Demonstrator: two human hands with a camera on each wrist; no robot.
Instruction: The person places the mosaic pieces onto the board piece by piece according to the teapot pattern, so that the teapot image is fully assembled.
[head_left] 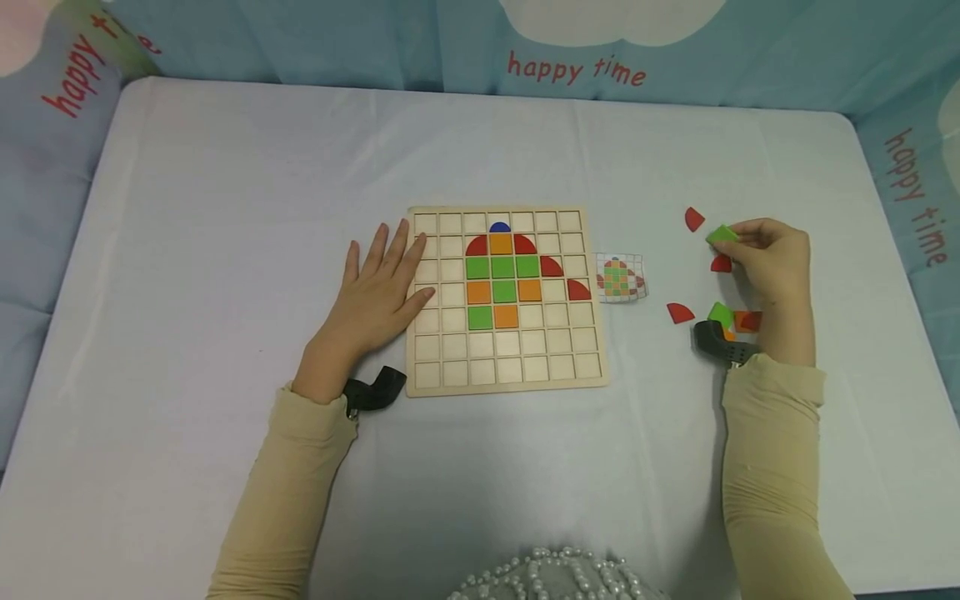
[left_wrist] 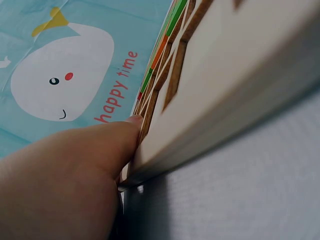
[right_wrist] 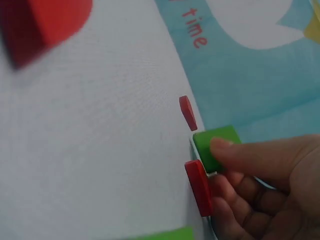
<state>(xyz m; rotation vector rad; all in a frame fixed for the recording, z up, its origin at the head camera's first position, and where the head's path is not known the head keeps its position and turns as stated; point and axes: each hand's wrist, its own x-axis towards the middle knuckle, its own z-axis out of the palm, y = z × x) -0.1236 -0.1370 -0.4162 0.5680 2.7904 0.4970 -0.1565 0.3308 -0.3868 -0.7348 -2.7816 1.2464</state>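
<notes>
My right hand [head_left: 776, 258] pinches a green square tile [head_left: 722, 235] between thumb and fingers, over the loose tiles at the right; the right wrist view shows the thumb on the face of that green square [right_wrist: 215, 145]. My left hand [head_left: 371, 304] lies with spread fingers on the left edge of a wooden grid board [head_left: 450, 367], and its thumb [left_wrist: 120, 135] touches the rim in the left wrist view. Green and orange squares, red quarter-circles and a blue half-circle [head_left: 500, 227] fill cells of the board. Two red quarter-circles [head_left: 551, 267] sit toward its right side.
A small pattern card [head_left: 621, 278] lies against the board's right edge. Red quarter-circles [head_left: 680, 313] are scattered near the right hand. Green, orange and red tiles [head_left: 748, 322] lie by the right wrist, partly hidden by the black wrist camera [head_left: 720, 343].
</notes>
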